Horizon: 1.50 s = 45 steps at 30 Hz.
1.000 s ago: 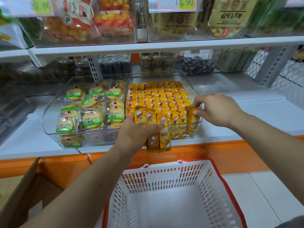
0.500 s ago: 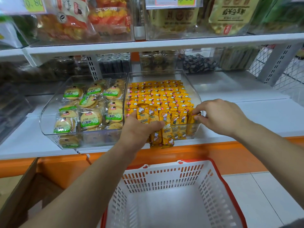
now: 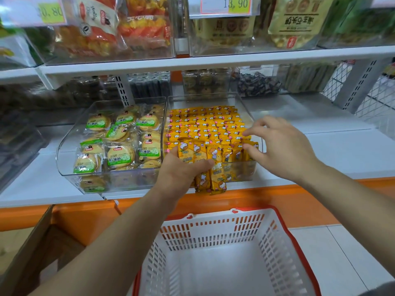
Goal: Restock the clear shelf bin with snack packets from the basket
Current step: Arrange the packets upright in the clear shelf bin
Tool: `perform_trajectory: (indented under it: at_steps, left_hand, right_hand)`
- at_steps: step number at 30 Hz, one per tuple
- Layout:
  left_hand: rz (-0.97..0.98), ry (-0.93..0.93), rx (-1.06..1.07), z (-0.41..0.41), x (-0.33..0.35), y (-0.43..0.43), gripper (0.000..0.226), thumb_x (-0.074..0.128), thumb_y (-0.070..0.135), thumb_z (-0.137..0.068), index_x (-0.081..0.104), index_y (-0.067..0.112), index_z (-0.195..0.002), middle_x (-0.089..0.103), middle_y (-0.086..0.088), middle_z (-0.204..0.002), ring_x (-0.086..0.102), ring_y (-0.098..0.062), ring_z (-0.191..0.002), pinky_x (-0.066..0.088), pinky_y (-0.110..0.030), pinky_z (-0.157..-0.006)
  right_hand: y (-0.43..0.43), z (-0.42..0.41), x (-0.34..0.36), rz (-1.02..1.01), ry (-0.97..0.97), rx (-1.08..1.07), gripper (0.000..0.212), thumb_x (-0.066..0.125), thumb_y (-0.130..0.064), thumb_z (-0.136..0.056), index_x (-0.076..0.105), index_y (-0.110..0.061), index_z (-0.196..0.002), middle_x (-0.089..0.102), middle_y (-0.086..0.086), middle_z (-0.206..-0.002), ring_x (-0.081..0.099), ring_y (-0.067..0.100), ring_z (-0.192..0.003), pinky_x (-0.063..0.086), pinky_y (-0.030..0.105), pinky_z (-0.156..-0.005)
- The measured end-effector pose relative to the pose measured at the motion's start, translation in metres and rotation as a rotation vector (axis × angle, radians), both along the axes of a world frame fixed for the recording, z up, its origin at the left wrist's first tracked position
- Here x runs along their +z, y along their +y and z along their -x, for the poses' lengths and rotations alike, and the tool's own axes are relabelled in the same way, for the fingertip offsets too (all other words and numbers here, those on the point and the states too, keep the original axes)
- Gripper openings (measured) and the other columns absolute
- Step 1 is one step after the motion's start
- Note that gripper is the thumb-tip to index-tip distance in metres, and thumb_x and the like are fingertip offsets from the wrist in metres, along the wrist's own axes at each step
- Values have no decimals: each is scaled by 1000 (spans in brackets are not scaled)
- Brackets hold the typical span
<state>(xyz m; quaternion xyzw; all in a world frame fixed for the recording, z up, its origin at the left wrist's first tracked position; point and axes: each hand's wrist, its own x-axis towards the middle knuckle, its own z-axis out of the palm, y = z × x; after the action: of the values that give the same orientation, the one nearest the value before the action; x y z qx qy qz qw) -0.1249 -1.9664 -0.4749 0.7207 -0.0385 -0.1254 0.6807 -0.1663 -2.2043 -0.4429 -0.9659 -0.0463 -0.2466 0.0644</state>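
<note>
Head camera, looking forward and down at a shop shelf. At centre a clear plastic shelf bin (image 3: 247,112) sits on a white shelf board (image 3: 320,150), filled nearly to its back wall with tidy rows of small yellow-orange foil snack packets (image 3: 205,127). The person's left hand (image 3: 181,171) is at the bin's front wall, its fingers curled round a bundle of the same yellow-orange packets (image 3: 217,174). The bundle is held upright. Its tops stand level with the front row and its lower ends hang down past the bin's front edge. The right hand (image 3: 284,150) is over the bin's front right corner with its fingers spread and loose, gripping nothing. Its thumb and forefinger tips just touch the tops of the packets standing there. Touching the bin on its left is a second clear bin (image 3: 64,150) holding round biscuits in clear wrappers with green labels (image 3: 119,144). Below the shelf runs an orange base panel (image 3: 85,218). In front of it, directly under the hands, is a white slotted plastic basket with a red rim (image 3: 213,229). It stands on a pale tiled floor (image 3: 346,253). A brown cardboard box (image 3: 32,253) is at lower left. A higher shelf carries large snack bags and a price tag reading 13,90 (image 3: 224,5).
</note>
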Motion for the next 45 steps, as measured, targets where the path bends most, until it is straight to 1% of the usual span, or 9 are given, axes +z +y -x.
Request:
perform_trajectory:
  at_steps: [3, 6, 13, 17, 26, 32, 38, 42, 45]
  left_hand:
    - [18, -18, -40, 2, -1, -4, 46, 89, 20, -76, 62, 26, -113, 79, 12, -86, 77, -9, -76, 58, -21, -55]
    - [36, -29, -76, 5, 0, -8, 43, 89, 19, -77, 64, 26, -111, 79, 9, -88, 78, -11, -78, 58, -22, -56]
    - [16, -13, -71, 2, -1, -6, 46, 91, 29, -73, 64, 28, -111, 80, 4, -96, 78, -18, -88, 62, -33, -72]
    - [16, 48, -26, -3, -2, 0, 50, 91, 25, -73, 61, 25, -113, 79, -5, -102, 77, -28, -93, 62, -51, -87]
    - [19, 138, -91, 0, 2, 2, 42, 80, 16, -85, 62, 10, -123, 77, -13, -111, 75, -35, -102, 55, -60, -97]
    - [73, 158, -100, 0, 4, 7, 43, 78, 13, -85, 61, 13, -124, 76, -12, -115, 74, -35, -104, 56, -60, -97]
    - [90, 140, -88, 2, 7, 14, 42, 77, 10, -87, 61, 12, -126, 76, -11, -116, 75, -31, -105, 56, -57, -97]
    - [65, 125, -87, 6, 8, 18, 47, 78, 11, -85, 59, 7, -128, 75, -13, -118, 73, -34, -107, 53, -58, -101]
    - [39, 103, -96, 8, 8, 20, 42, 76, 10, -88, 61, 7, -127, 76, -13, -116, 73, -33, -107, 54, -58, -100]
  right_hand:
    - [25, 2, 2, -546, 214, 197, 37, 58, -37, -96, 59, -38, -133, 62, -20, -110, 60, 1, -86, 41, 14, -70]
    - [36, 2, -1, -796, 442, 295, 32, 58, -34, -98, 61, -39, -130, 63, -21, -100, 62, -3, -90, 45, 20, -77]
    - [12, -7, 11, -1001, 191, 255, 21, 77, -21, -86, 68, -38, -93, 65, -5, -100, 68, 16, -81, 56, 35, -78]
    - [-7, -12, 7, -855, -13, 151, 32, 74, -15, -86, 60, -42, -93, 66, -12, -99, 67, 10, -79, 57, 28, -69]
    - [-4, -22, -7, -95, 139, 81, 27, 72, -30, -89, 67, -31, -115, 72, -1, -111, 60, 25, -100, 48, 38, -81]
    - [-4, -28, -6, 19, 233, 50, 28, 66, -42, -90, 67, -37, -117, 61, -4, -86, 60, 27, -102, 38, 33, -75]
    - [-3, -13, -18, 151, 252, 67, 46, 47, -57, -91, 59, -37, -131, 69, 5, -101, 59, 26, -109, 46, 39, -84]
    - [-9, 0, -28, 204, 276, 67, 57, 55, -56, -92, 49, -34, -144, 55, -12, -143, 46, 18, -128, 44, 43, -99]
    - [-4, 0, -32, 205, 263, 95, 58, 62, -52, -90, 52, -29, -142, 54, -12, -145, 46, 20, -128, 44, 43, -100]
